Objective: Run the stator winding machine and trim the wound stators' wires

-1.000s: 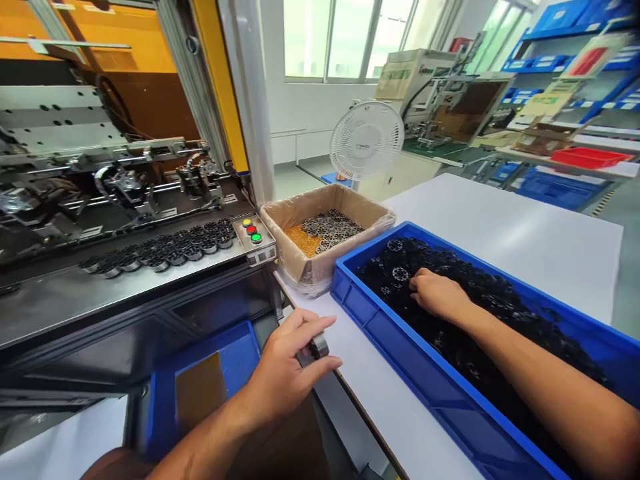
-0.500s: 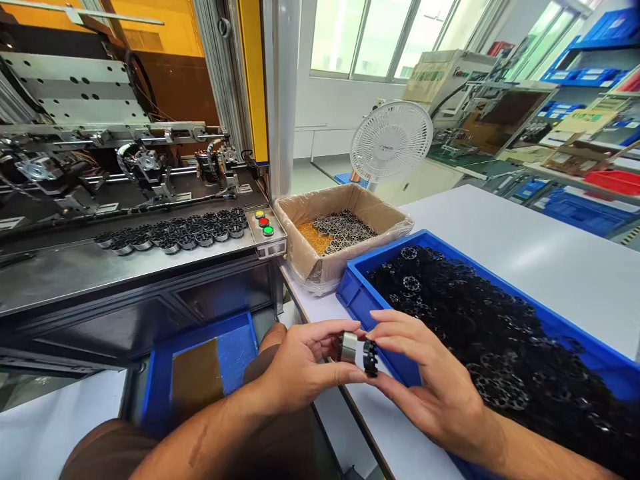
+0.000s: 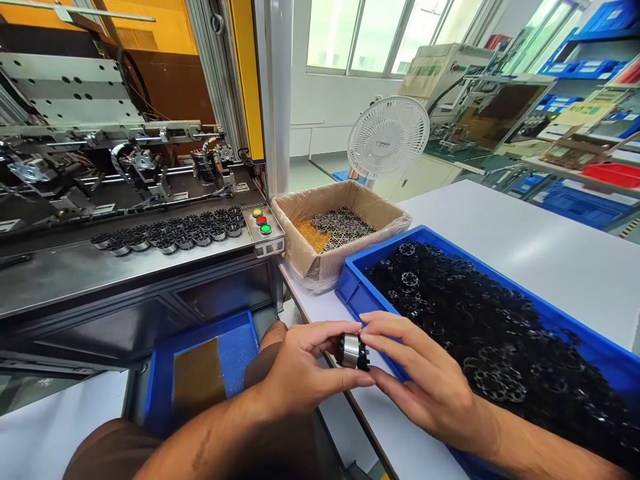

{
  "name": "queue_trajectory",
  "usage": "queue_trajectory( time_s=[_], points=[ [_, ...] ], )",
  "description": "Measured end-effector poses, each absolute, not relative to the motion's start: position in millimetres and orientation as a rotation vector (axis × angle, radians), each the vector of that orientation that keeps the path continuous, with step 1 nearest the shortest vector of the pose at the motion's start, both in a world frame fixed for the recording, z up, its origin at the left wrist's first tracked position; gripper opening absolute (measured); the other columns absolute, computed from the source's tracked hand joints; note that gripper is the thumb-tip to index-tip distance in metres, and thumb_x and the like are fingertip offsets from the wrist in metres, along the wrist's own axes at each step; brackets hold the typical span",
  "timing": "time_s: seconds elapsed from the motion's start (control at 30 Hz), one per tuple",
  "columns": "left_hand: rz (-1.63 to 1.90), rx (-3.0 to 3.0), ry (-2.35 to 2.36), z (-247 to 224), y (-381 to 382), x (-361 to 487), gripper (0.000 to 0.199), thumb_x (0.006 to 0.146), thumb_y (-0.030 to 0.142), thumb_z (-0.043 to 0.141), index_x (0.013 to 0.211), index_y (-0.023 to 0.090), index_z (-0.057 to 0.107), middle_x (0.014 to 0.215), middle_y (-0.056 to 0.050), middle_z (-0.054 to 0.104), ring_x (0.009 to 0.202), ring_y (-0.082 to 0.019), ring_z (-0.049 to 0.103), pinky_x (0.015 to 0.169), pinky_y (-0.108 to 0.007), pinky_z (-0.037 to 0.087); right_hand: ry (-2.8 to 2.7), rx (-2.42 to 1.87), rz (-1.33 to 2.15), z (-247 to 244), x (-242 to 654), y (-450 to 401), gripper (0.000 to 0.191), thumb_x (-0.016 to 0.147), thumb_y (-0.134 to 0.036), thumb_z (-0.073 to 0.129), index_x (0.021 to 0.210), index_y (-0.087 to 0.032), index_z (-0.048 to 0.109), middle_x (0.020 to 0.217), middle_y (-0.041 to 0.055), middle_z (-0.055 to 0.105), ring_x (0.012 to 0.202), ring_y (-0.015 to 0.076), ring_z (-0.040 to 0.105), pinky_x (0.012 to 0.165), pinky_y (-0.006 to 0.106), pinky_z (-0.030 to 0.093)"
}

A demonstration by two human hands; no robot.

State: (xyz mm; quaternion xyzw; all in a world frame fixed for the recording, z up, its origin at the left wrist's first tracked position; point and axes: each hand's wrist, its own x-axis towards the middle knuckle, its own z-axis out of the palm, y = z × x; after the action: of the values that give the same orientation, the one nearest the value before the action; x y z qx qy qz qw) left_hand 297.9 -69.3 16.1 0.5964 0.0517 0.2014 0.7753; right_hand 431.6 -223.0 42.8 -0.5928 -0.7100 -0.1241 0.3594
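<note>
Between thumb and fingers, my left hand (image 3: 310, 363) grips a silver metal ring (image 3: 351, 351) with black plastic at its left side. My right hand (image 3: 425, 373) pinches a black toothed piece (image 3: 364, 357), which sits against the ring's right edge. Both hands are over the front edge of the white table, beside a blue bin (image 3: 357, 283) heaped with black toothed parts (image 3: 450, 300). How deep the black piece sits in the ring is hidden.
A plastic-lined cardboard box (image 3: 320, 267) holds more parts behind the hands. Rows of ringed parts (image 3: 170, 233) stand on the machine's metal ledge (image 3: 65, 273), near a button panel (image 3: 265, 230). A white fan (image 3: 387, 137) stands beyond.
My right hand has moved left, bringing the black piece from a small gap up against the metal ring. The camera view has shifted slightly.
</note>
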Motion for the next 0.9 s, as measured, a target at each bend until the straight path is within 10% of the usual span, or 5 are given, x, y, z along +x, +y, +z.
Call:
queue_trajectory(
  time_s=[0.9],
  points=[
    [0.15, 1.096, 0.211, 10.3, -67.6, 295.2, 0.071, 0.047, 0.031, 0.099, 0.112, 0.013, 0.076, 0.084, -0.005, 0.074, 0.075, -0.014, 0.064, 0.075, -0.028, 0.054, -1.943, -1.534, -0.478, 43.3, 433.0, -228.2, 0.036, 0.087, -0.011, 0.067, 0.123, -0.006, 0.064, 0.114, 0.0179, 0.069, 0.117, 0.027, 0.065, 0.096, 0.039, 0.061]
  ],
)
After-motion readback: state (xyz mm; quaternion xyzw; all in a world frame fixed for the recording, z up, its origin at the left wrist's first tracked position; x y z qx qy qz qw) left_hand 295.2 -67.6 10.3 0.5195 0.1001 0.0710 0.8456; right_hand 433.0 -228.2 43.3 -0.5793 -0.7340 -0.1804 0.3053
